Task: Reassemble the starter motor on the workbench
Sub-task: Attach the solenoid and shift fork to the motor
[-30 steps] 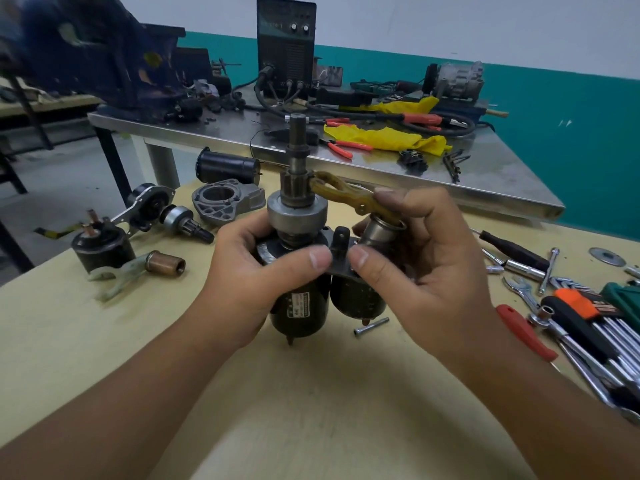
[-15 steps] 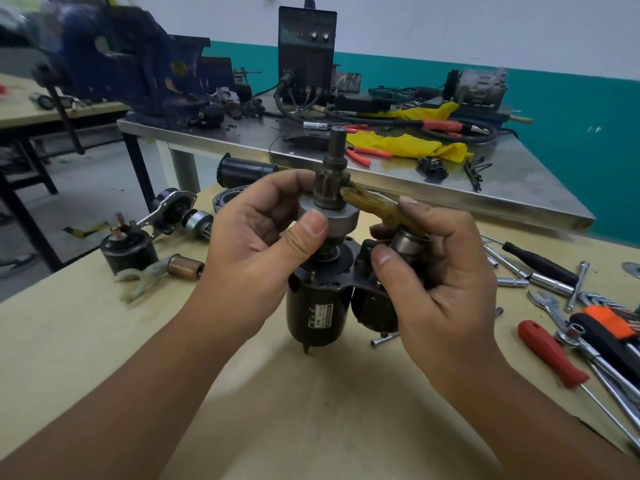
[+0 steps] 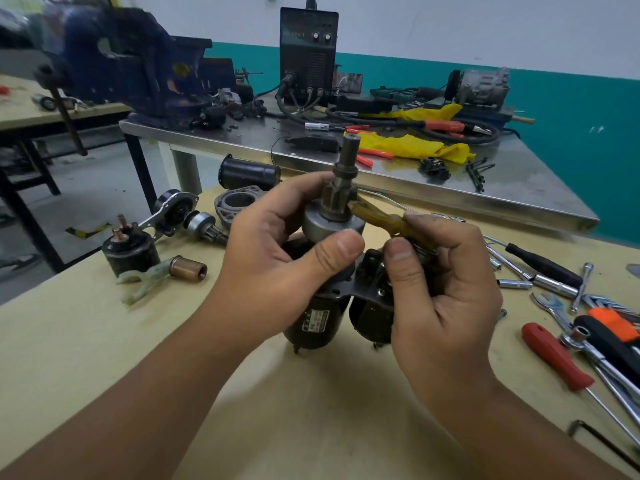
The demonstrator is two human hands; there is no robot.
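Left hand (image 3: 277, 258) is gripping the drive clutch (image 3: 330, 226) atop the starter motor (image 3: 313, 320) standing mid-workbench (image 3: 86, 341); right hand (image 3: 440, 289) is pinching the shift fork (image 3: 381, 220), seating it on the collar; next likely needs the nose housing (image 3: 237, 202)

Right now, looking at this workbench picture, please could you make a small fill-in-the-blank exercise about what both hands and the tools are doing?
1. The left hand grips the drive clutch of the starter motor, whose shaft points ____.
2. The right hand pinches the ____-coloured shift fork.
3. The screwdriver on the person's right has a ____ handle.
4. A second pale fork lies on the bench beside a ____-coloured plunger.

Missing words: up; brown; red; copper
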